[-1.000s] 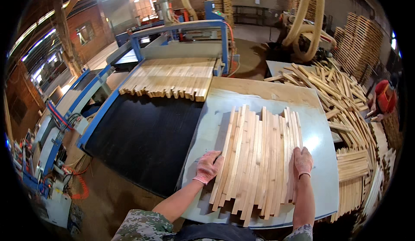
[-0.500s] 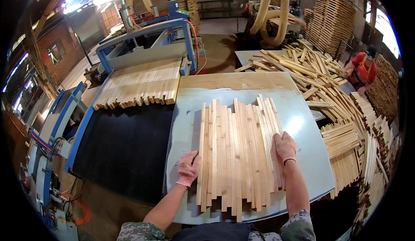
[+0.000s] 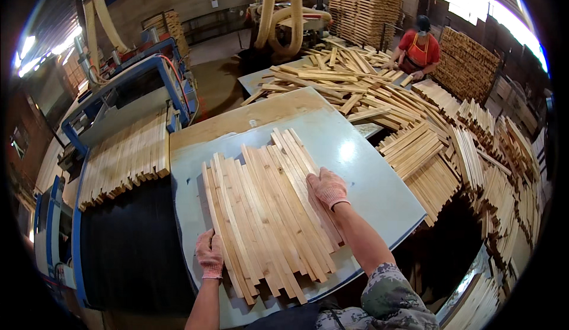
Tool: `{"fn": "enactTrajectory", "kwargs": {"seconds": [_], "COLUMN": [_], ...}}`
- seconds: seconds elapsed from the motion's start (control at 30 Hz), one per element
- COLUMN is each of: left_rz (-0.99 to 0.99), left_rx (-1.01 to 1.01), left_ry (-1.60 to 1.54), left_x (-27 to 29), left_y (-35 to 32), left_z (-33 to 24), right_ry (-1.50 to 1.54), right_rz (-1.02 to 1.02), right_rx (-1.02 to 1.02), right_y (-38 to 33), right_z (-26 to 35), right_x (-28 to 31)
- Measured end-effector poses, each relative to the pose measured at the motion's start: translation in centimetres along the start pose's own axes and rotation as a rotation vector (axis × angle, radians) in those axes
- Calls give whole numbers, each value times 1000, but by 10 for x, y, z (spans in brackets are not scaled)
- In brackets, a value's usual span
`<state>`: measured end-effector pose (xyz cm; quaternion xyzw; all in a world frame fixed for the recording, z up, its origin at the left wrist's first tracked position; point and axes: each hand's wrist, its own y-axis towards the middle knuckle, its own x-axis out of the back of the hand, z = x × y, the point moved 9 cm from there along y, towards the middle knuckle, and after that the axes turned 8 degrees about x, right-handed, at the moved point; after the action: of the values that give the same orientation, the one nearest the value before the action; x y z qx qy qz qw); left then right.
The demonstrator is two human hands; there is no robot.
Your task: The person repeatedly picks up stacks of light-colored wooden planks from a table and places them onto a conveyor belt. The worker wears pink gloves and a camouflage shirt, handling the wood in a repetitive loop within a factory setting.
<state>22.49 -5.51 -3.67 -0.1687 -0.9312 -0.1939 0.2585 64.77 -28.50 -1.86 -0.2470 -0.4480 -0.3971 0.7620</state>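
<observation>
Side by side on the pale sheet-topped table (image 3: 379, 199) lies a row of wooden strips (image 3: 264, 211), their ends uneven at both the near and far sides. My left hand (image 3: 210, 254), in a pinkish knit glove, is closed against the row's left edge near its lower end. Higher up on the opposite edge, my right hand (image 3: 328, 188), gloved alike, has its fingers bent over the outermost strips. Between them the two hands hold the row from its sides. The fingertips of both hands are partly hidden.
Left of the table, a blue-framed machine (image 3: 160, 63) has a black belt (image 3: 130, 253) bearing another row of strips (image 3: 127, 158). Loose strips (image 3: 355, 81) heap up beyond the table, with stacked ones at right. A person in red (image 3: 421, 51) works behind the heap.
The view has swung to the right, bringing the heap and the co-worker further in. Both hands stay at the row's sides, and the row now looks tilted in view.
</observation>
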Motion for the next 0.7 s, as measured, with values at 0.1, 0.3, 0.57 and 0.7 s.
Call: {"fn": "enactTrajectory", "kwargs": {"seconds": [0.1, 0.3, 0.57, 0.7], "left_rz": [15, -15, -2, -39], "left_rx": [-7, -34, -25, 52], "left_ry": [-16, 2, 16, -40], "left_x": [-3, 0, -4, -2], "left_y": [-1, -1, 1, -2], "left_z": [-3, 4, 15, 27], "right_ry": [13, 52, 65, 74], "right_rz": [1, 87, 57, 73], "right_rx": [-29, -55, -44, -29], "right_y": [2, -5, -6, -9], "right_z": [-8, 3, 1, 7], "right_x": [-2, 6, 8, 11]}}
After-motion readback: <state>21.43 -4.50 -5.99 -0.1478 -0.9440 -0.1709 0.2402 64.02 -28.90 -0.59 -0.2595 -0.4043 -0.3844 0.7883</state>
